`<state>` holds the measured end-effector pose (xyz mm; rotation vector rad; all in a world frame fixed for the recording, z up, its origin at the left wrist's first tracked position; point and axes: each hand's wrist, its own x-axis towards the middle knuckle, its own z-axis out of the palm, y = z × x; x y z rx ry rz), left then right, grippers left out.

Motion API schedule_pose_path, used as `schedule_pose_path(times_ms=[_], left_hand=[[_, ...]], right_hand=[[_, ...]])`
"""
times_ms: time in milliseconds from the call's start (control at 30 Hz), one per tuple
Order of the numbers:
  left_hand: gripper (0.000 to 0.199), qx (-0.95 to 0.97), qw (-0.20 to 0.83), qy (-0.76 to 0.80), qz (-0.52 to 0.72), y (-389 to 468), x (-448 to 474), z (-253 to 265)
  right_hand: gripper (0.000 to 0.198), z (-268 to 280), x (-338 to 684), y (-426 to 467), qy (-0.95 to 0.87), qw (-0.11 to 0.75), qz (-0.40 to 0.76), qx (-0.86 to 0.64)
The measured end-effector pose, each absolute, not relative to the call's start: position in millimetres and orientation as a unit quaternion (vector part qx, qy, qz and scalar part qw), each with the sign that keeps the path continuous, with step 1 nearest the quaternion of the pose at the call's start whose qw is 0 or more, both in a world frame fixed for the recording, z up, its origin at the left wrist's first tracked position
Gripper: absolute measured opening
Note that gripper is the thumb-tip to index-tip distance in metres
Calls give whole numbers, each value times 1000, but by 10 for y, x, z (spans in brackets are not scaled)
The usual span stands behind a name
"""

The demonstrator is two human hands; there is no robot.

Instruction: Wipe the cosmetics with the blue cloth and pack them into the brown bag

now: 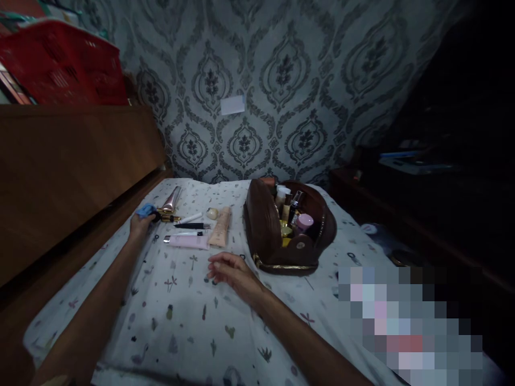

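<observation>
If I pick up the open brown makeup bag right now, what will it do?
The brown makeup bag is probably fairly heavy, holding several things like that pink-lidded jar. Its top gapes open, so tipping might spill some.

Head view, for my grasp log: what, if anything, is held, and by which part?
Left hand touches a blue item; whether it grips is unclear. Right hand: empty.

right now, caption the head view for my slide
Left hand at laid-out cosmetics, right hand near an open brown bag.
</observation>
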<state>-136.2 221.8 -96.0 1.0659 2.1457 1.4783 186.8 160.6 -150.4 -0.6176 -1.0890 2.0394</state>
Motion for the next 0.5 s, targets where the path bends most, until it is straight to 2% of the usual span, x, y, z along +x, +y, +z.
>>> schedule_pose_path(times_ms=[200,300,400,500], left_hand=[[57,438,367,608,551,1871,-644,-879],[51,474,458,555,508,1663,-144,-946],[41,496,494,526,482,1552,247,-1039],[46,512,480,526,480,1551,401,-1085]], right_hand=[[52,-1515,1865,1623,-477,435,718,-260],[64,-1520,1855,1642,-490,457,690,-274],[57,-1522,1845,1660,-520,466,655,-287],[49,-1521,1844,1674,-526,481,628,-312]])
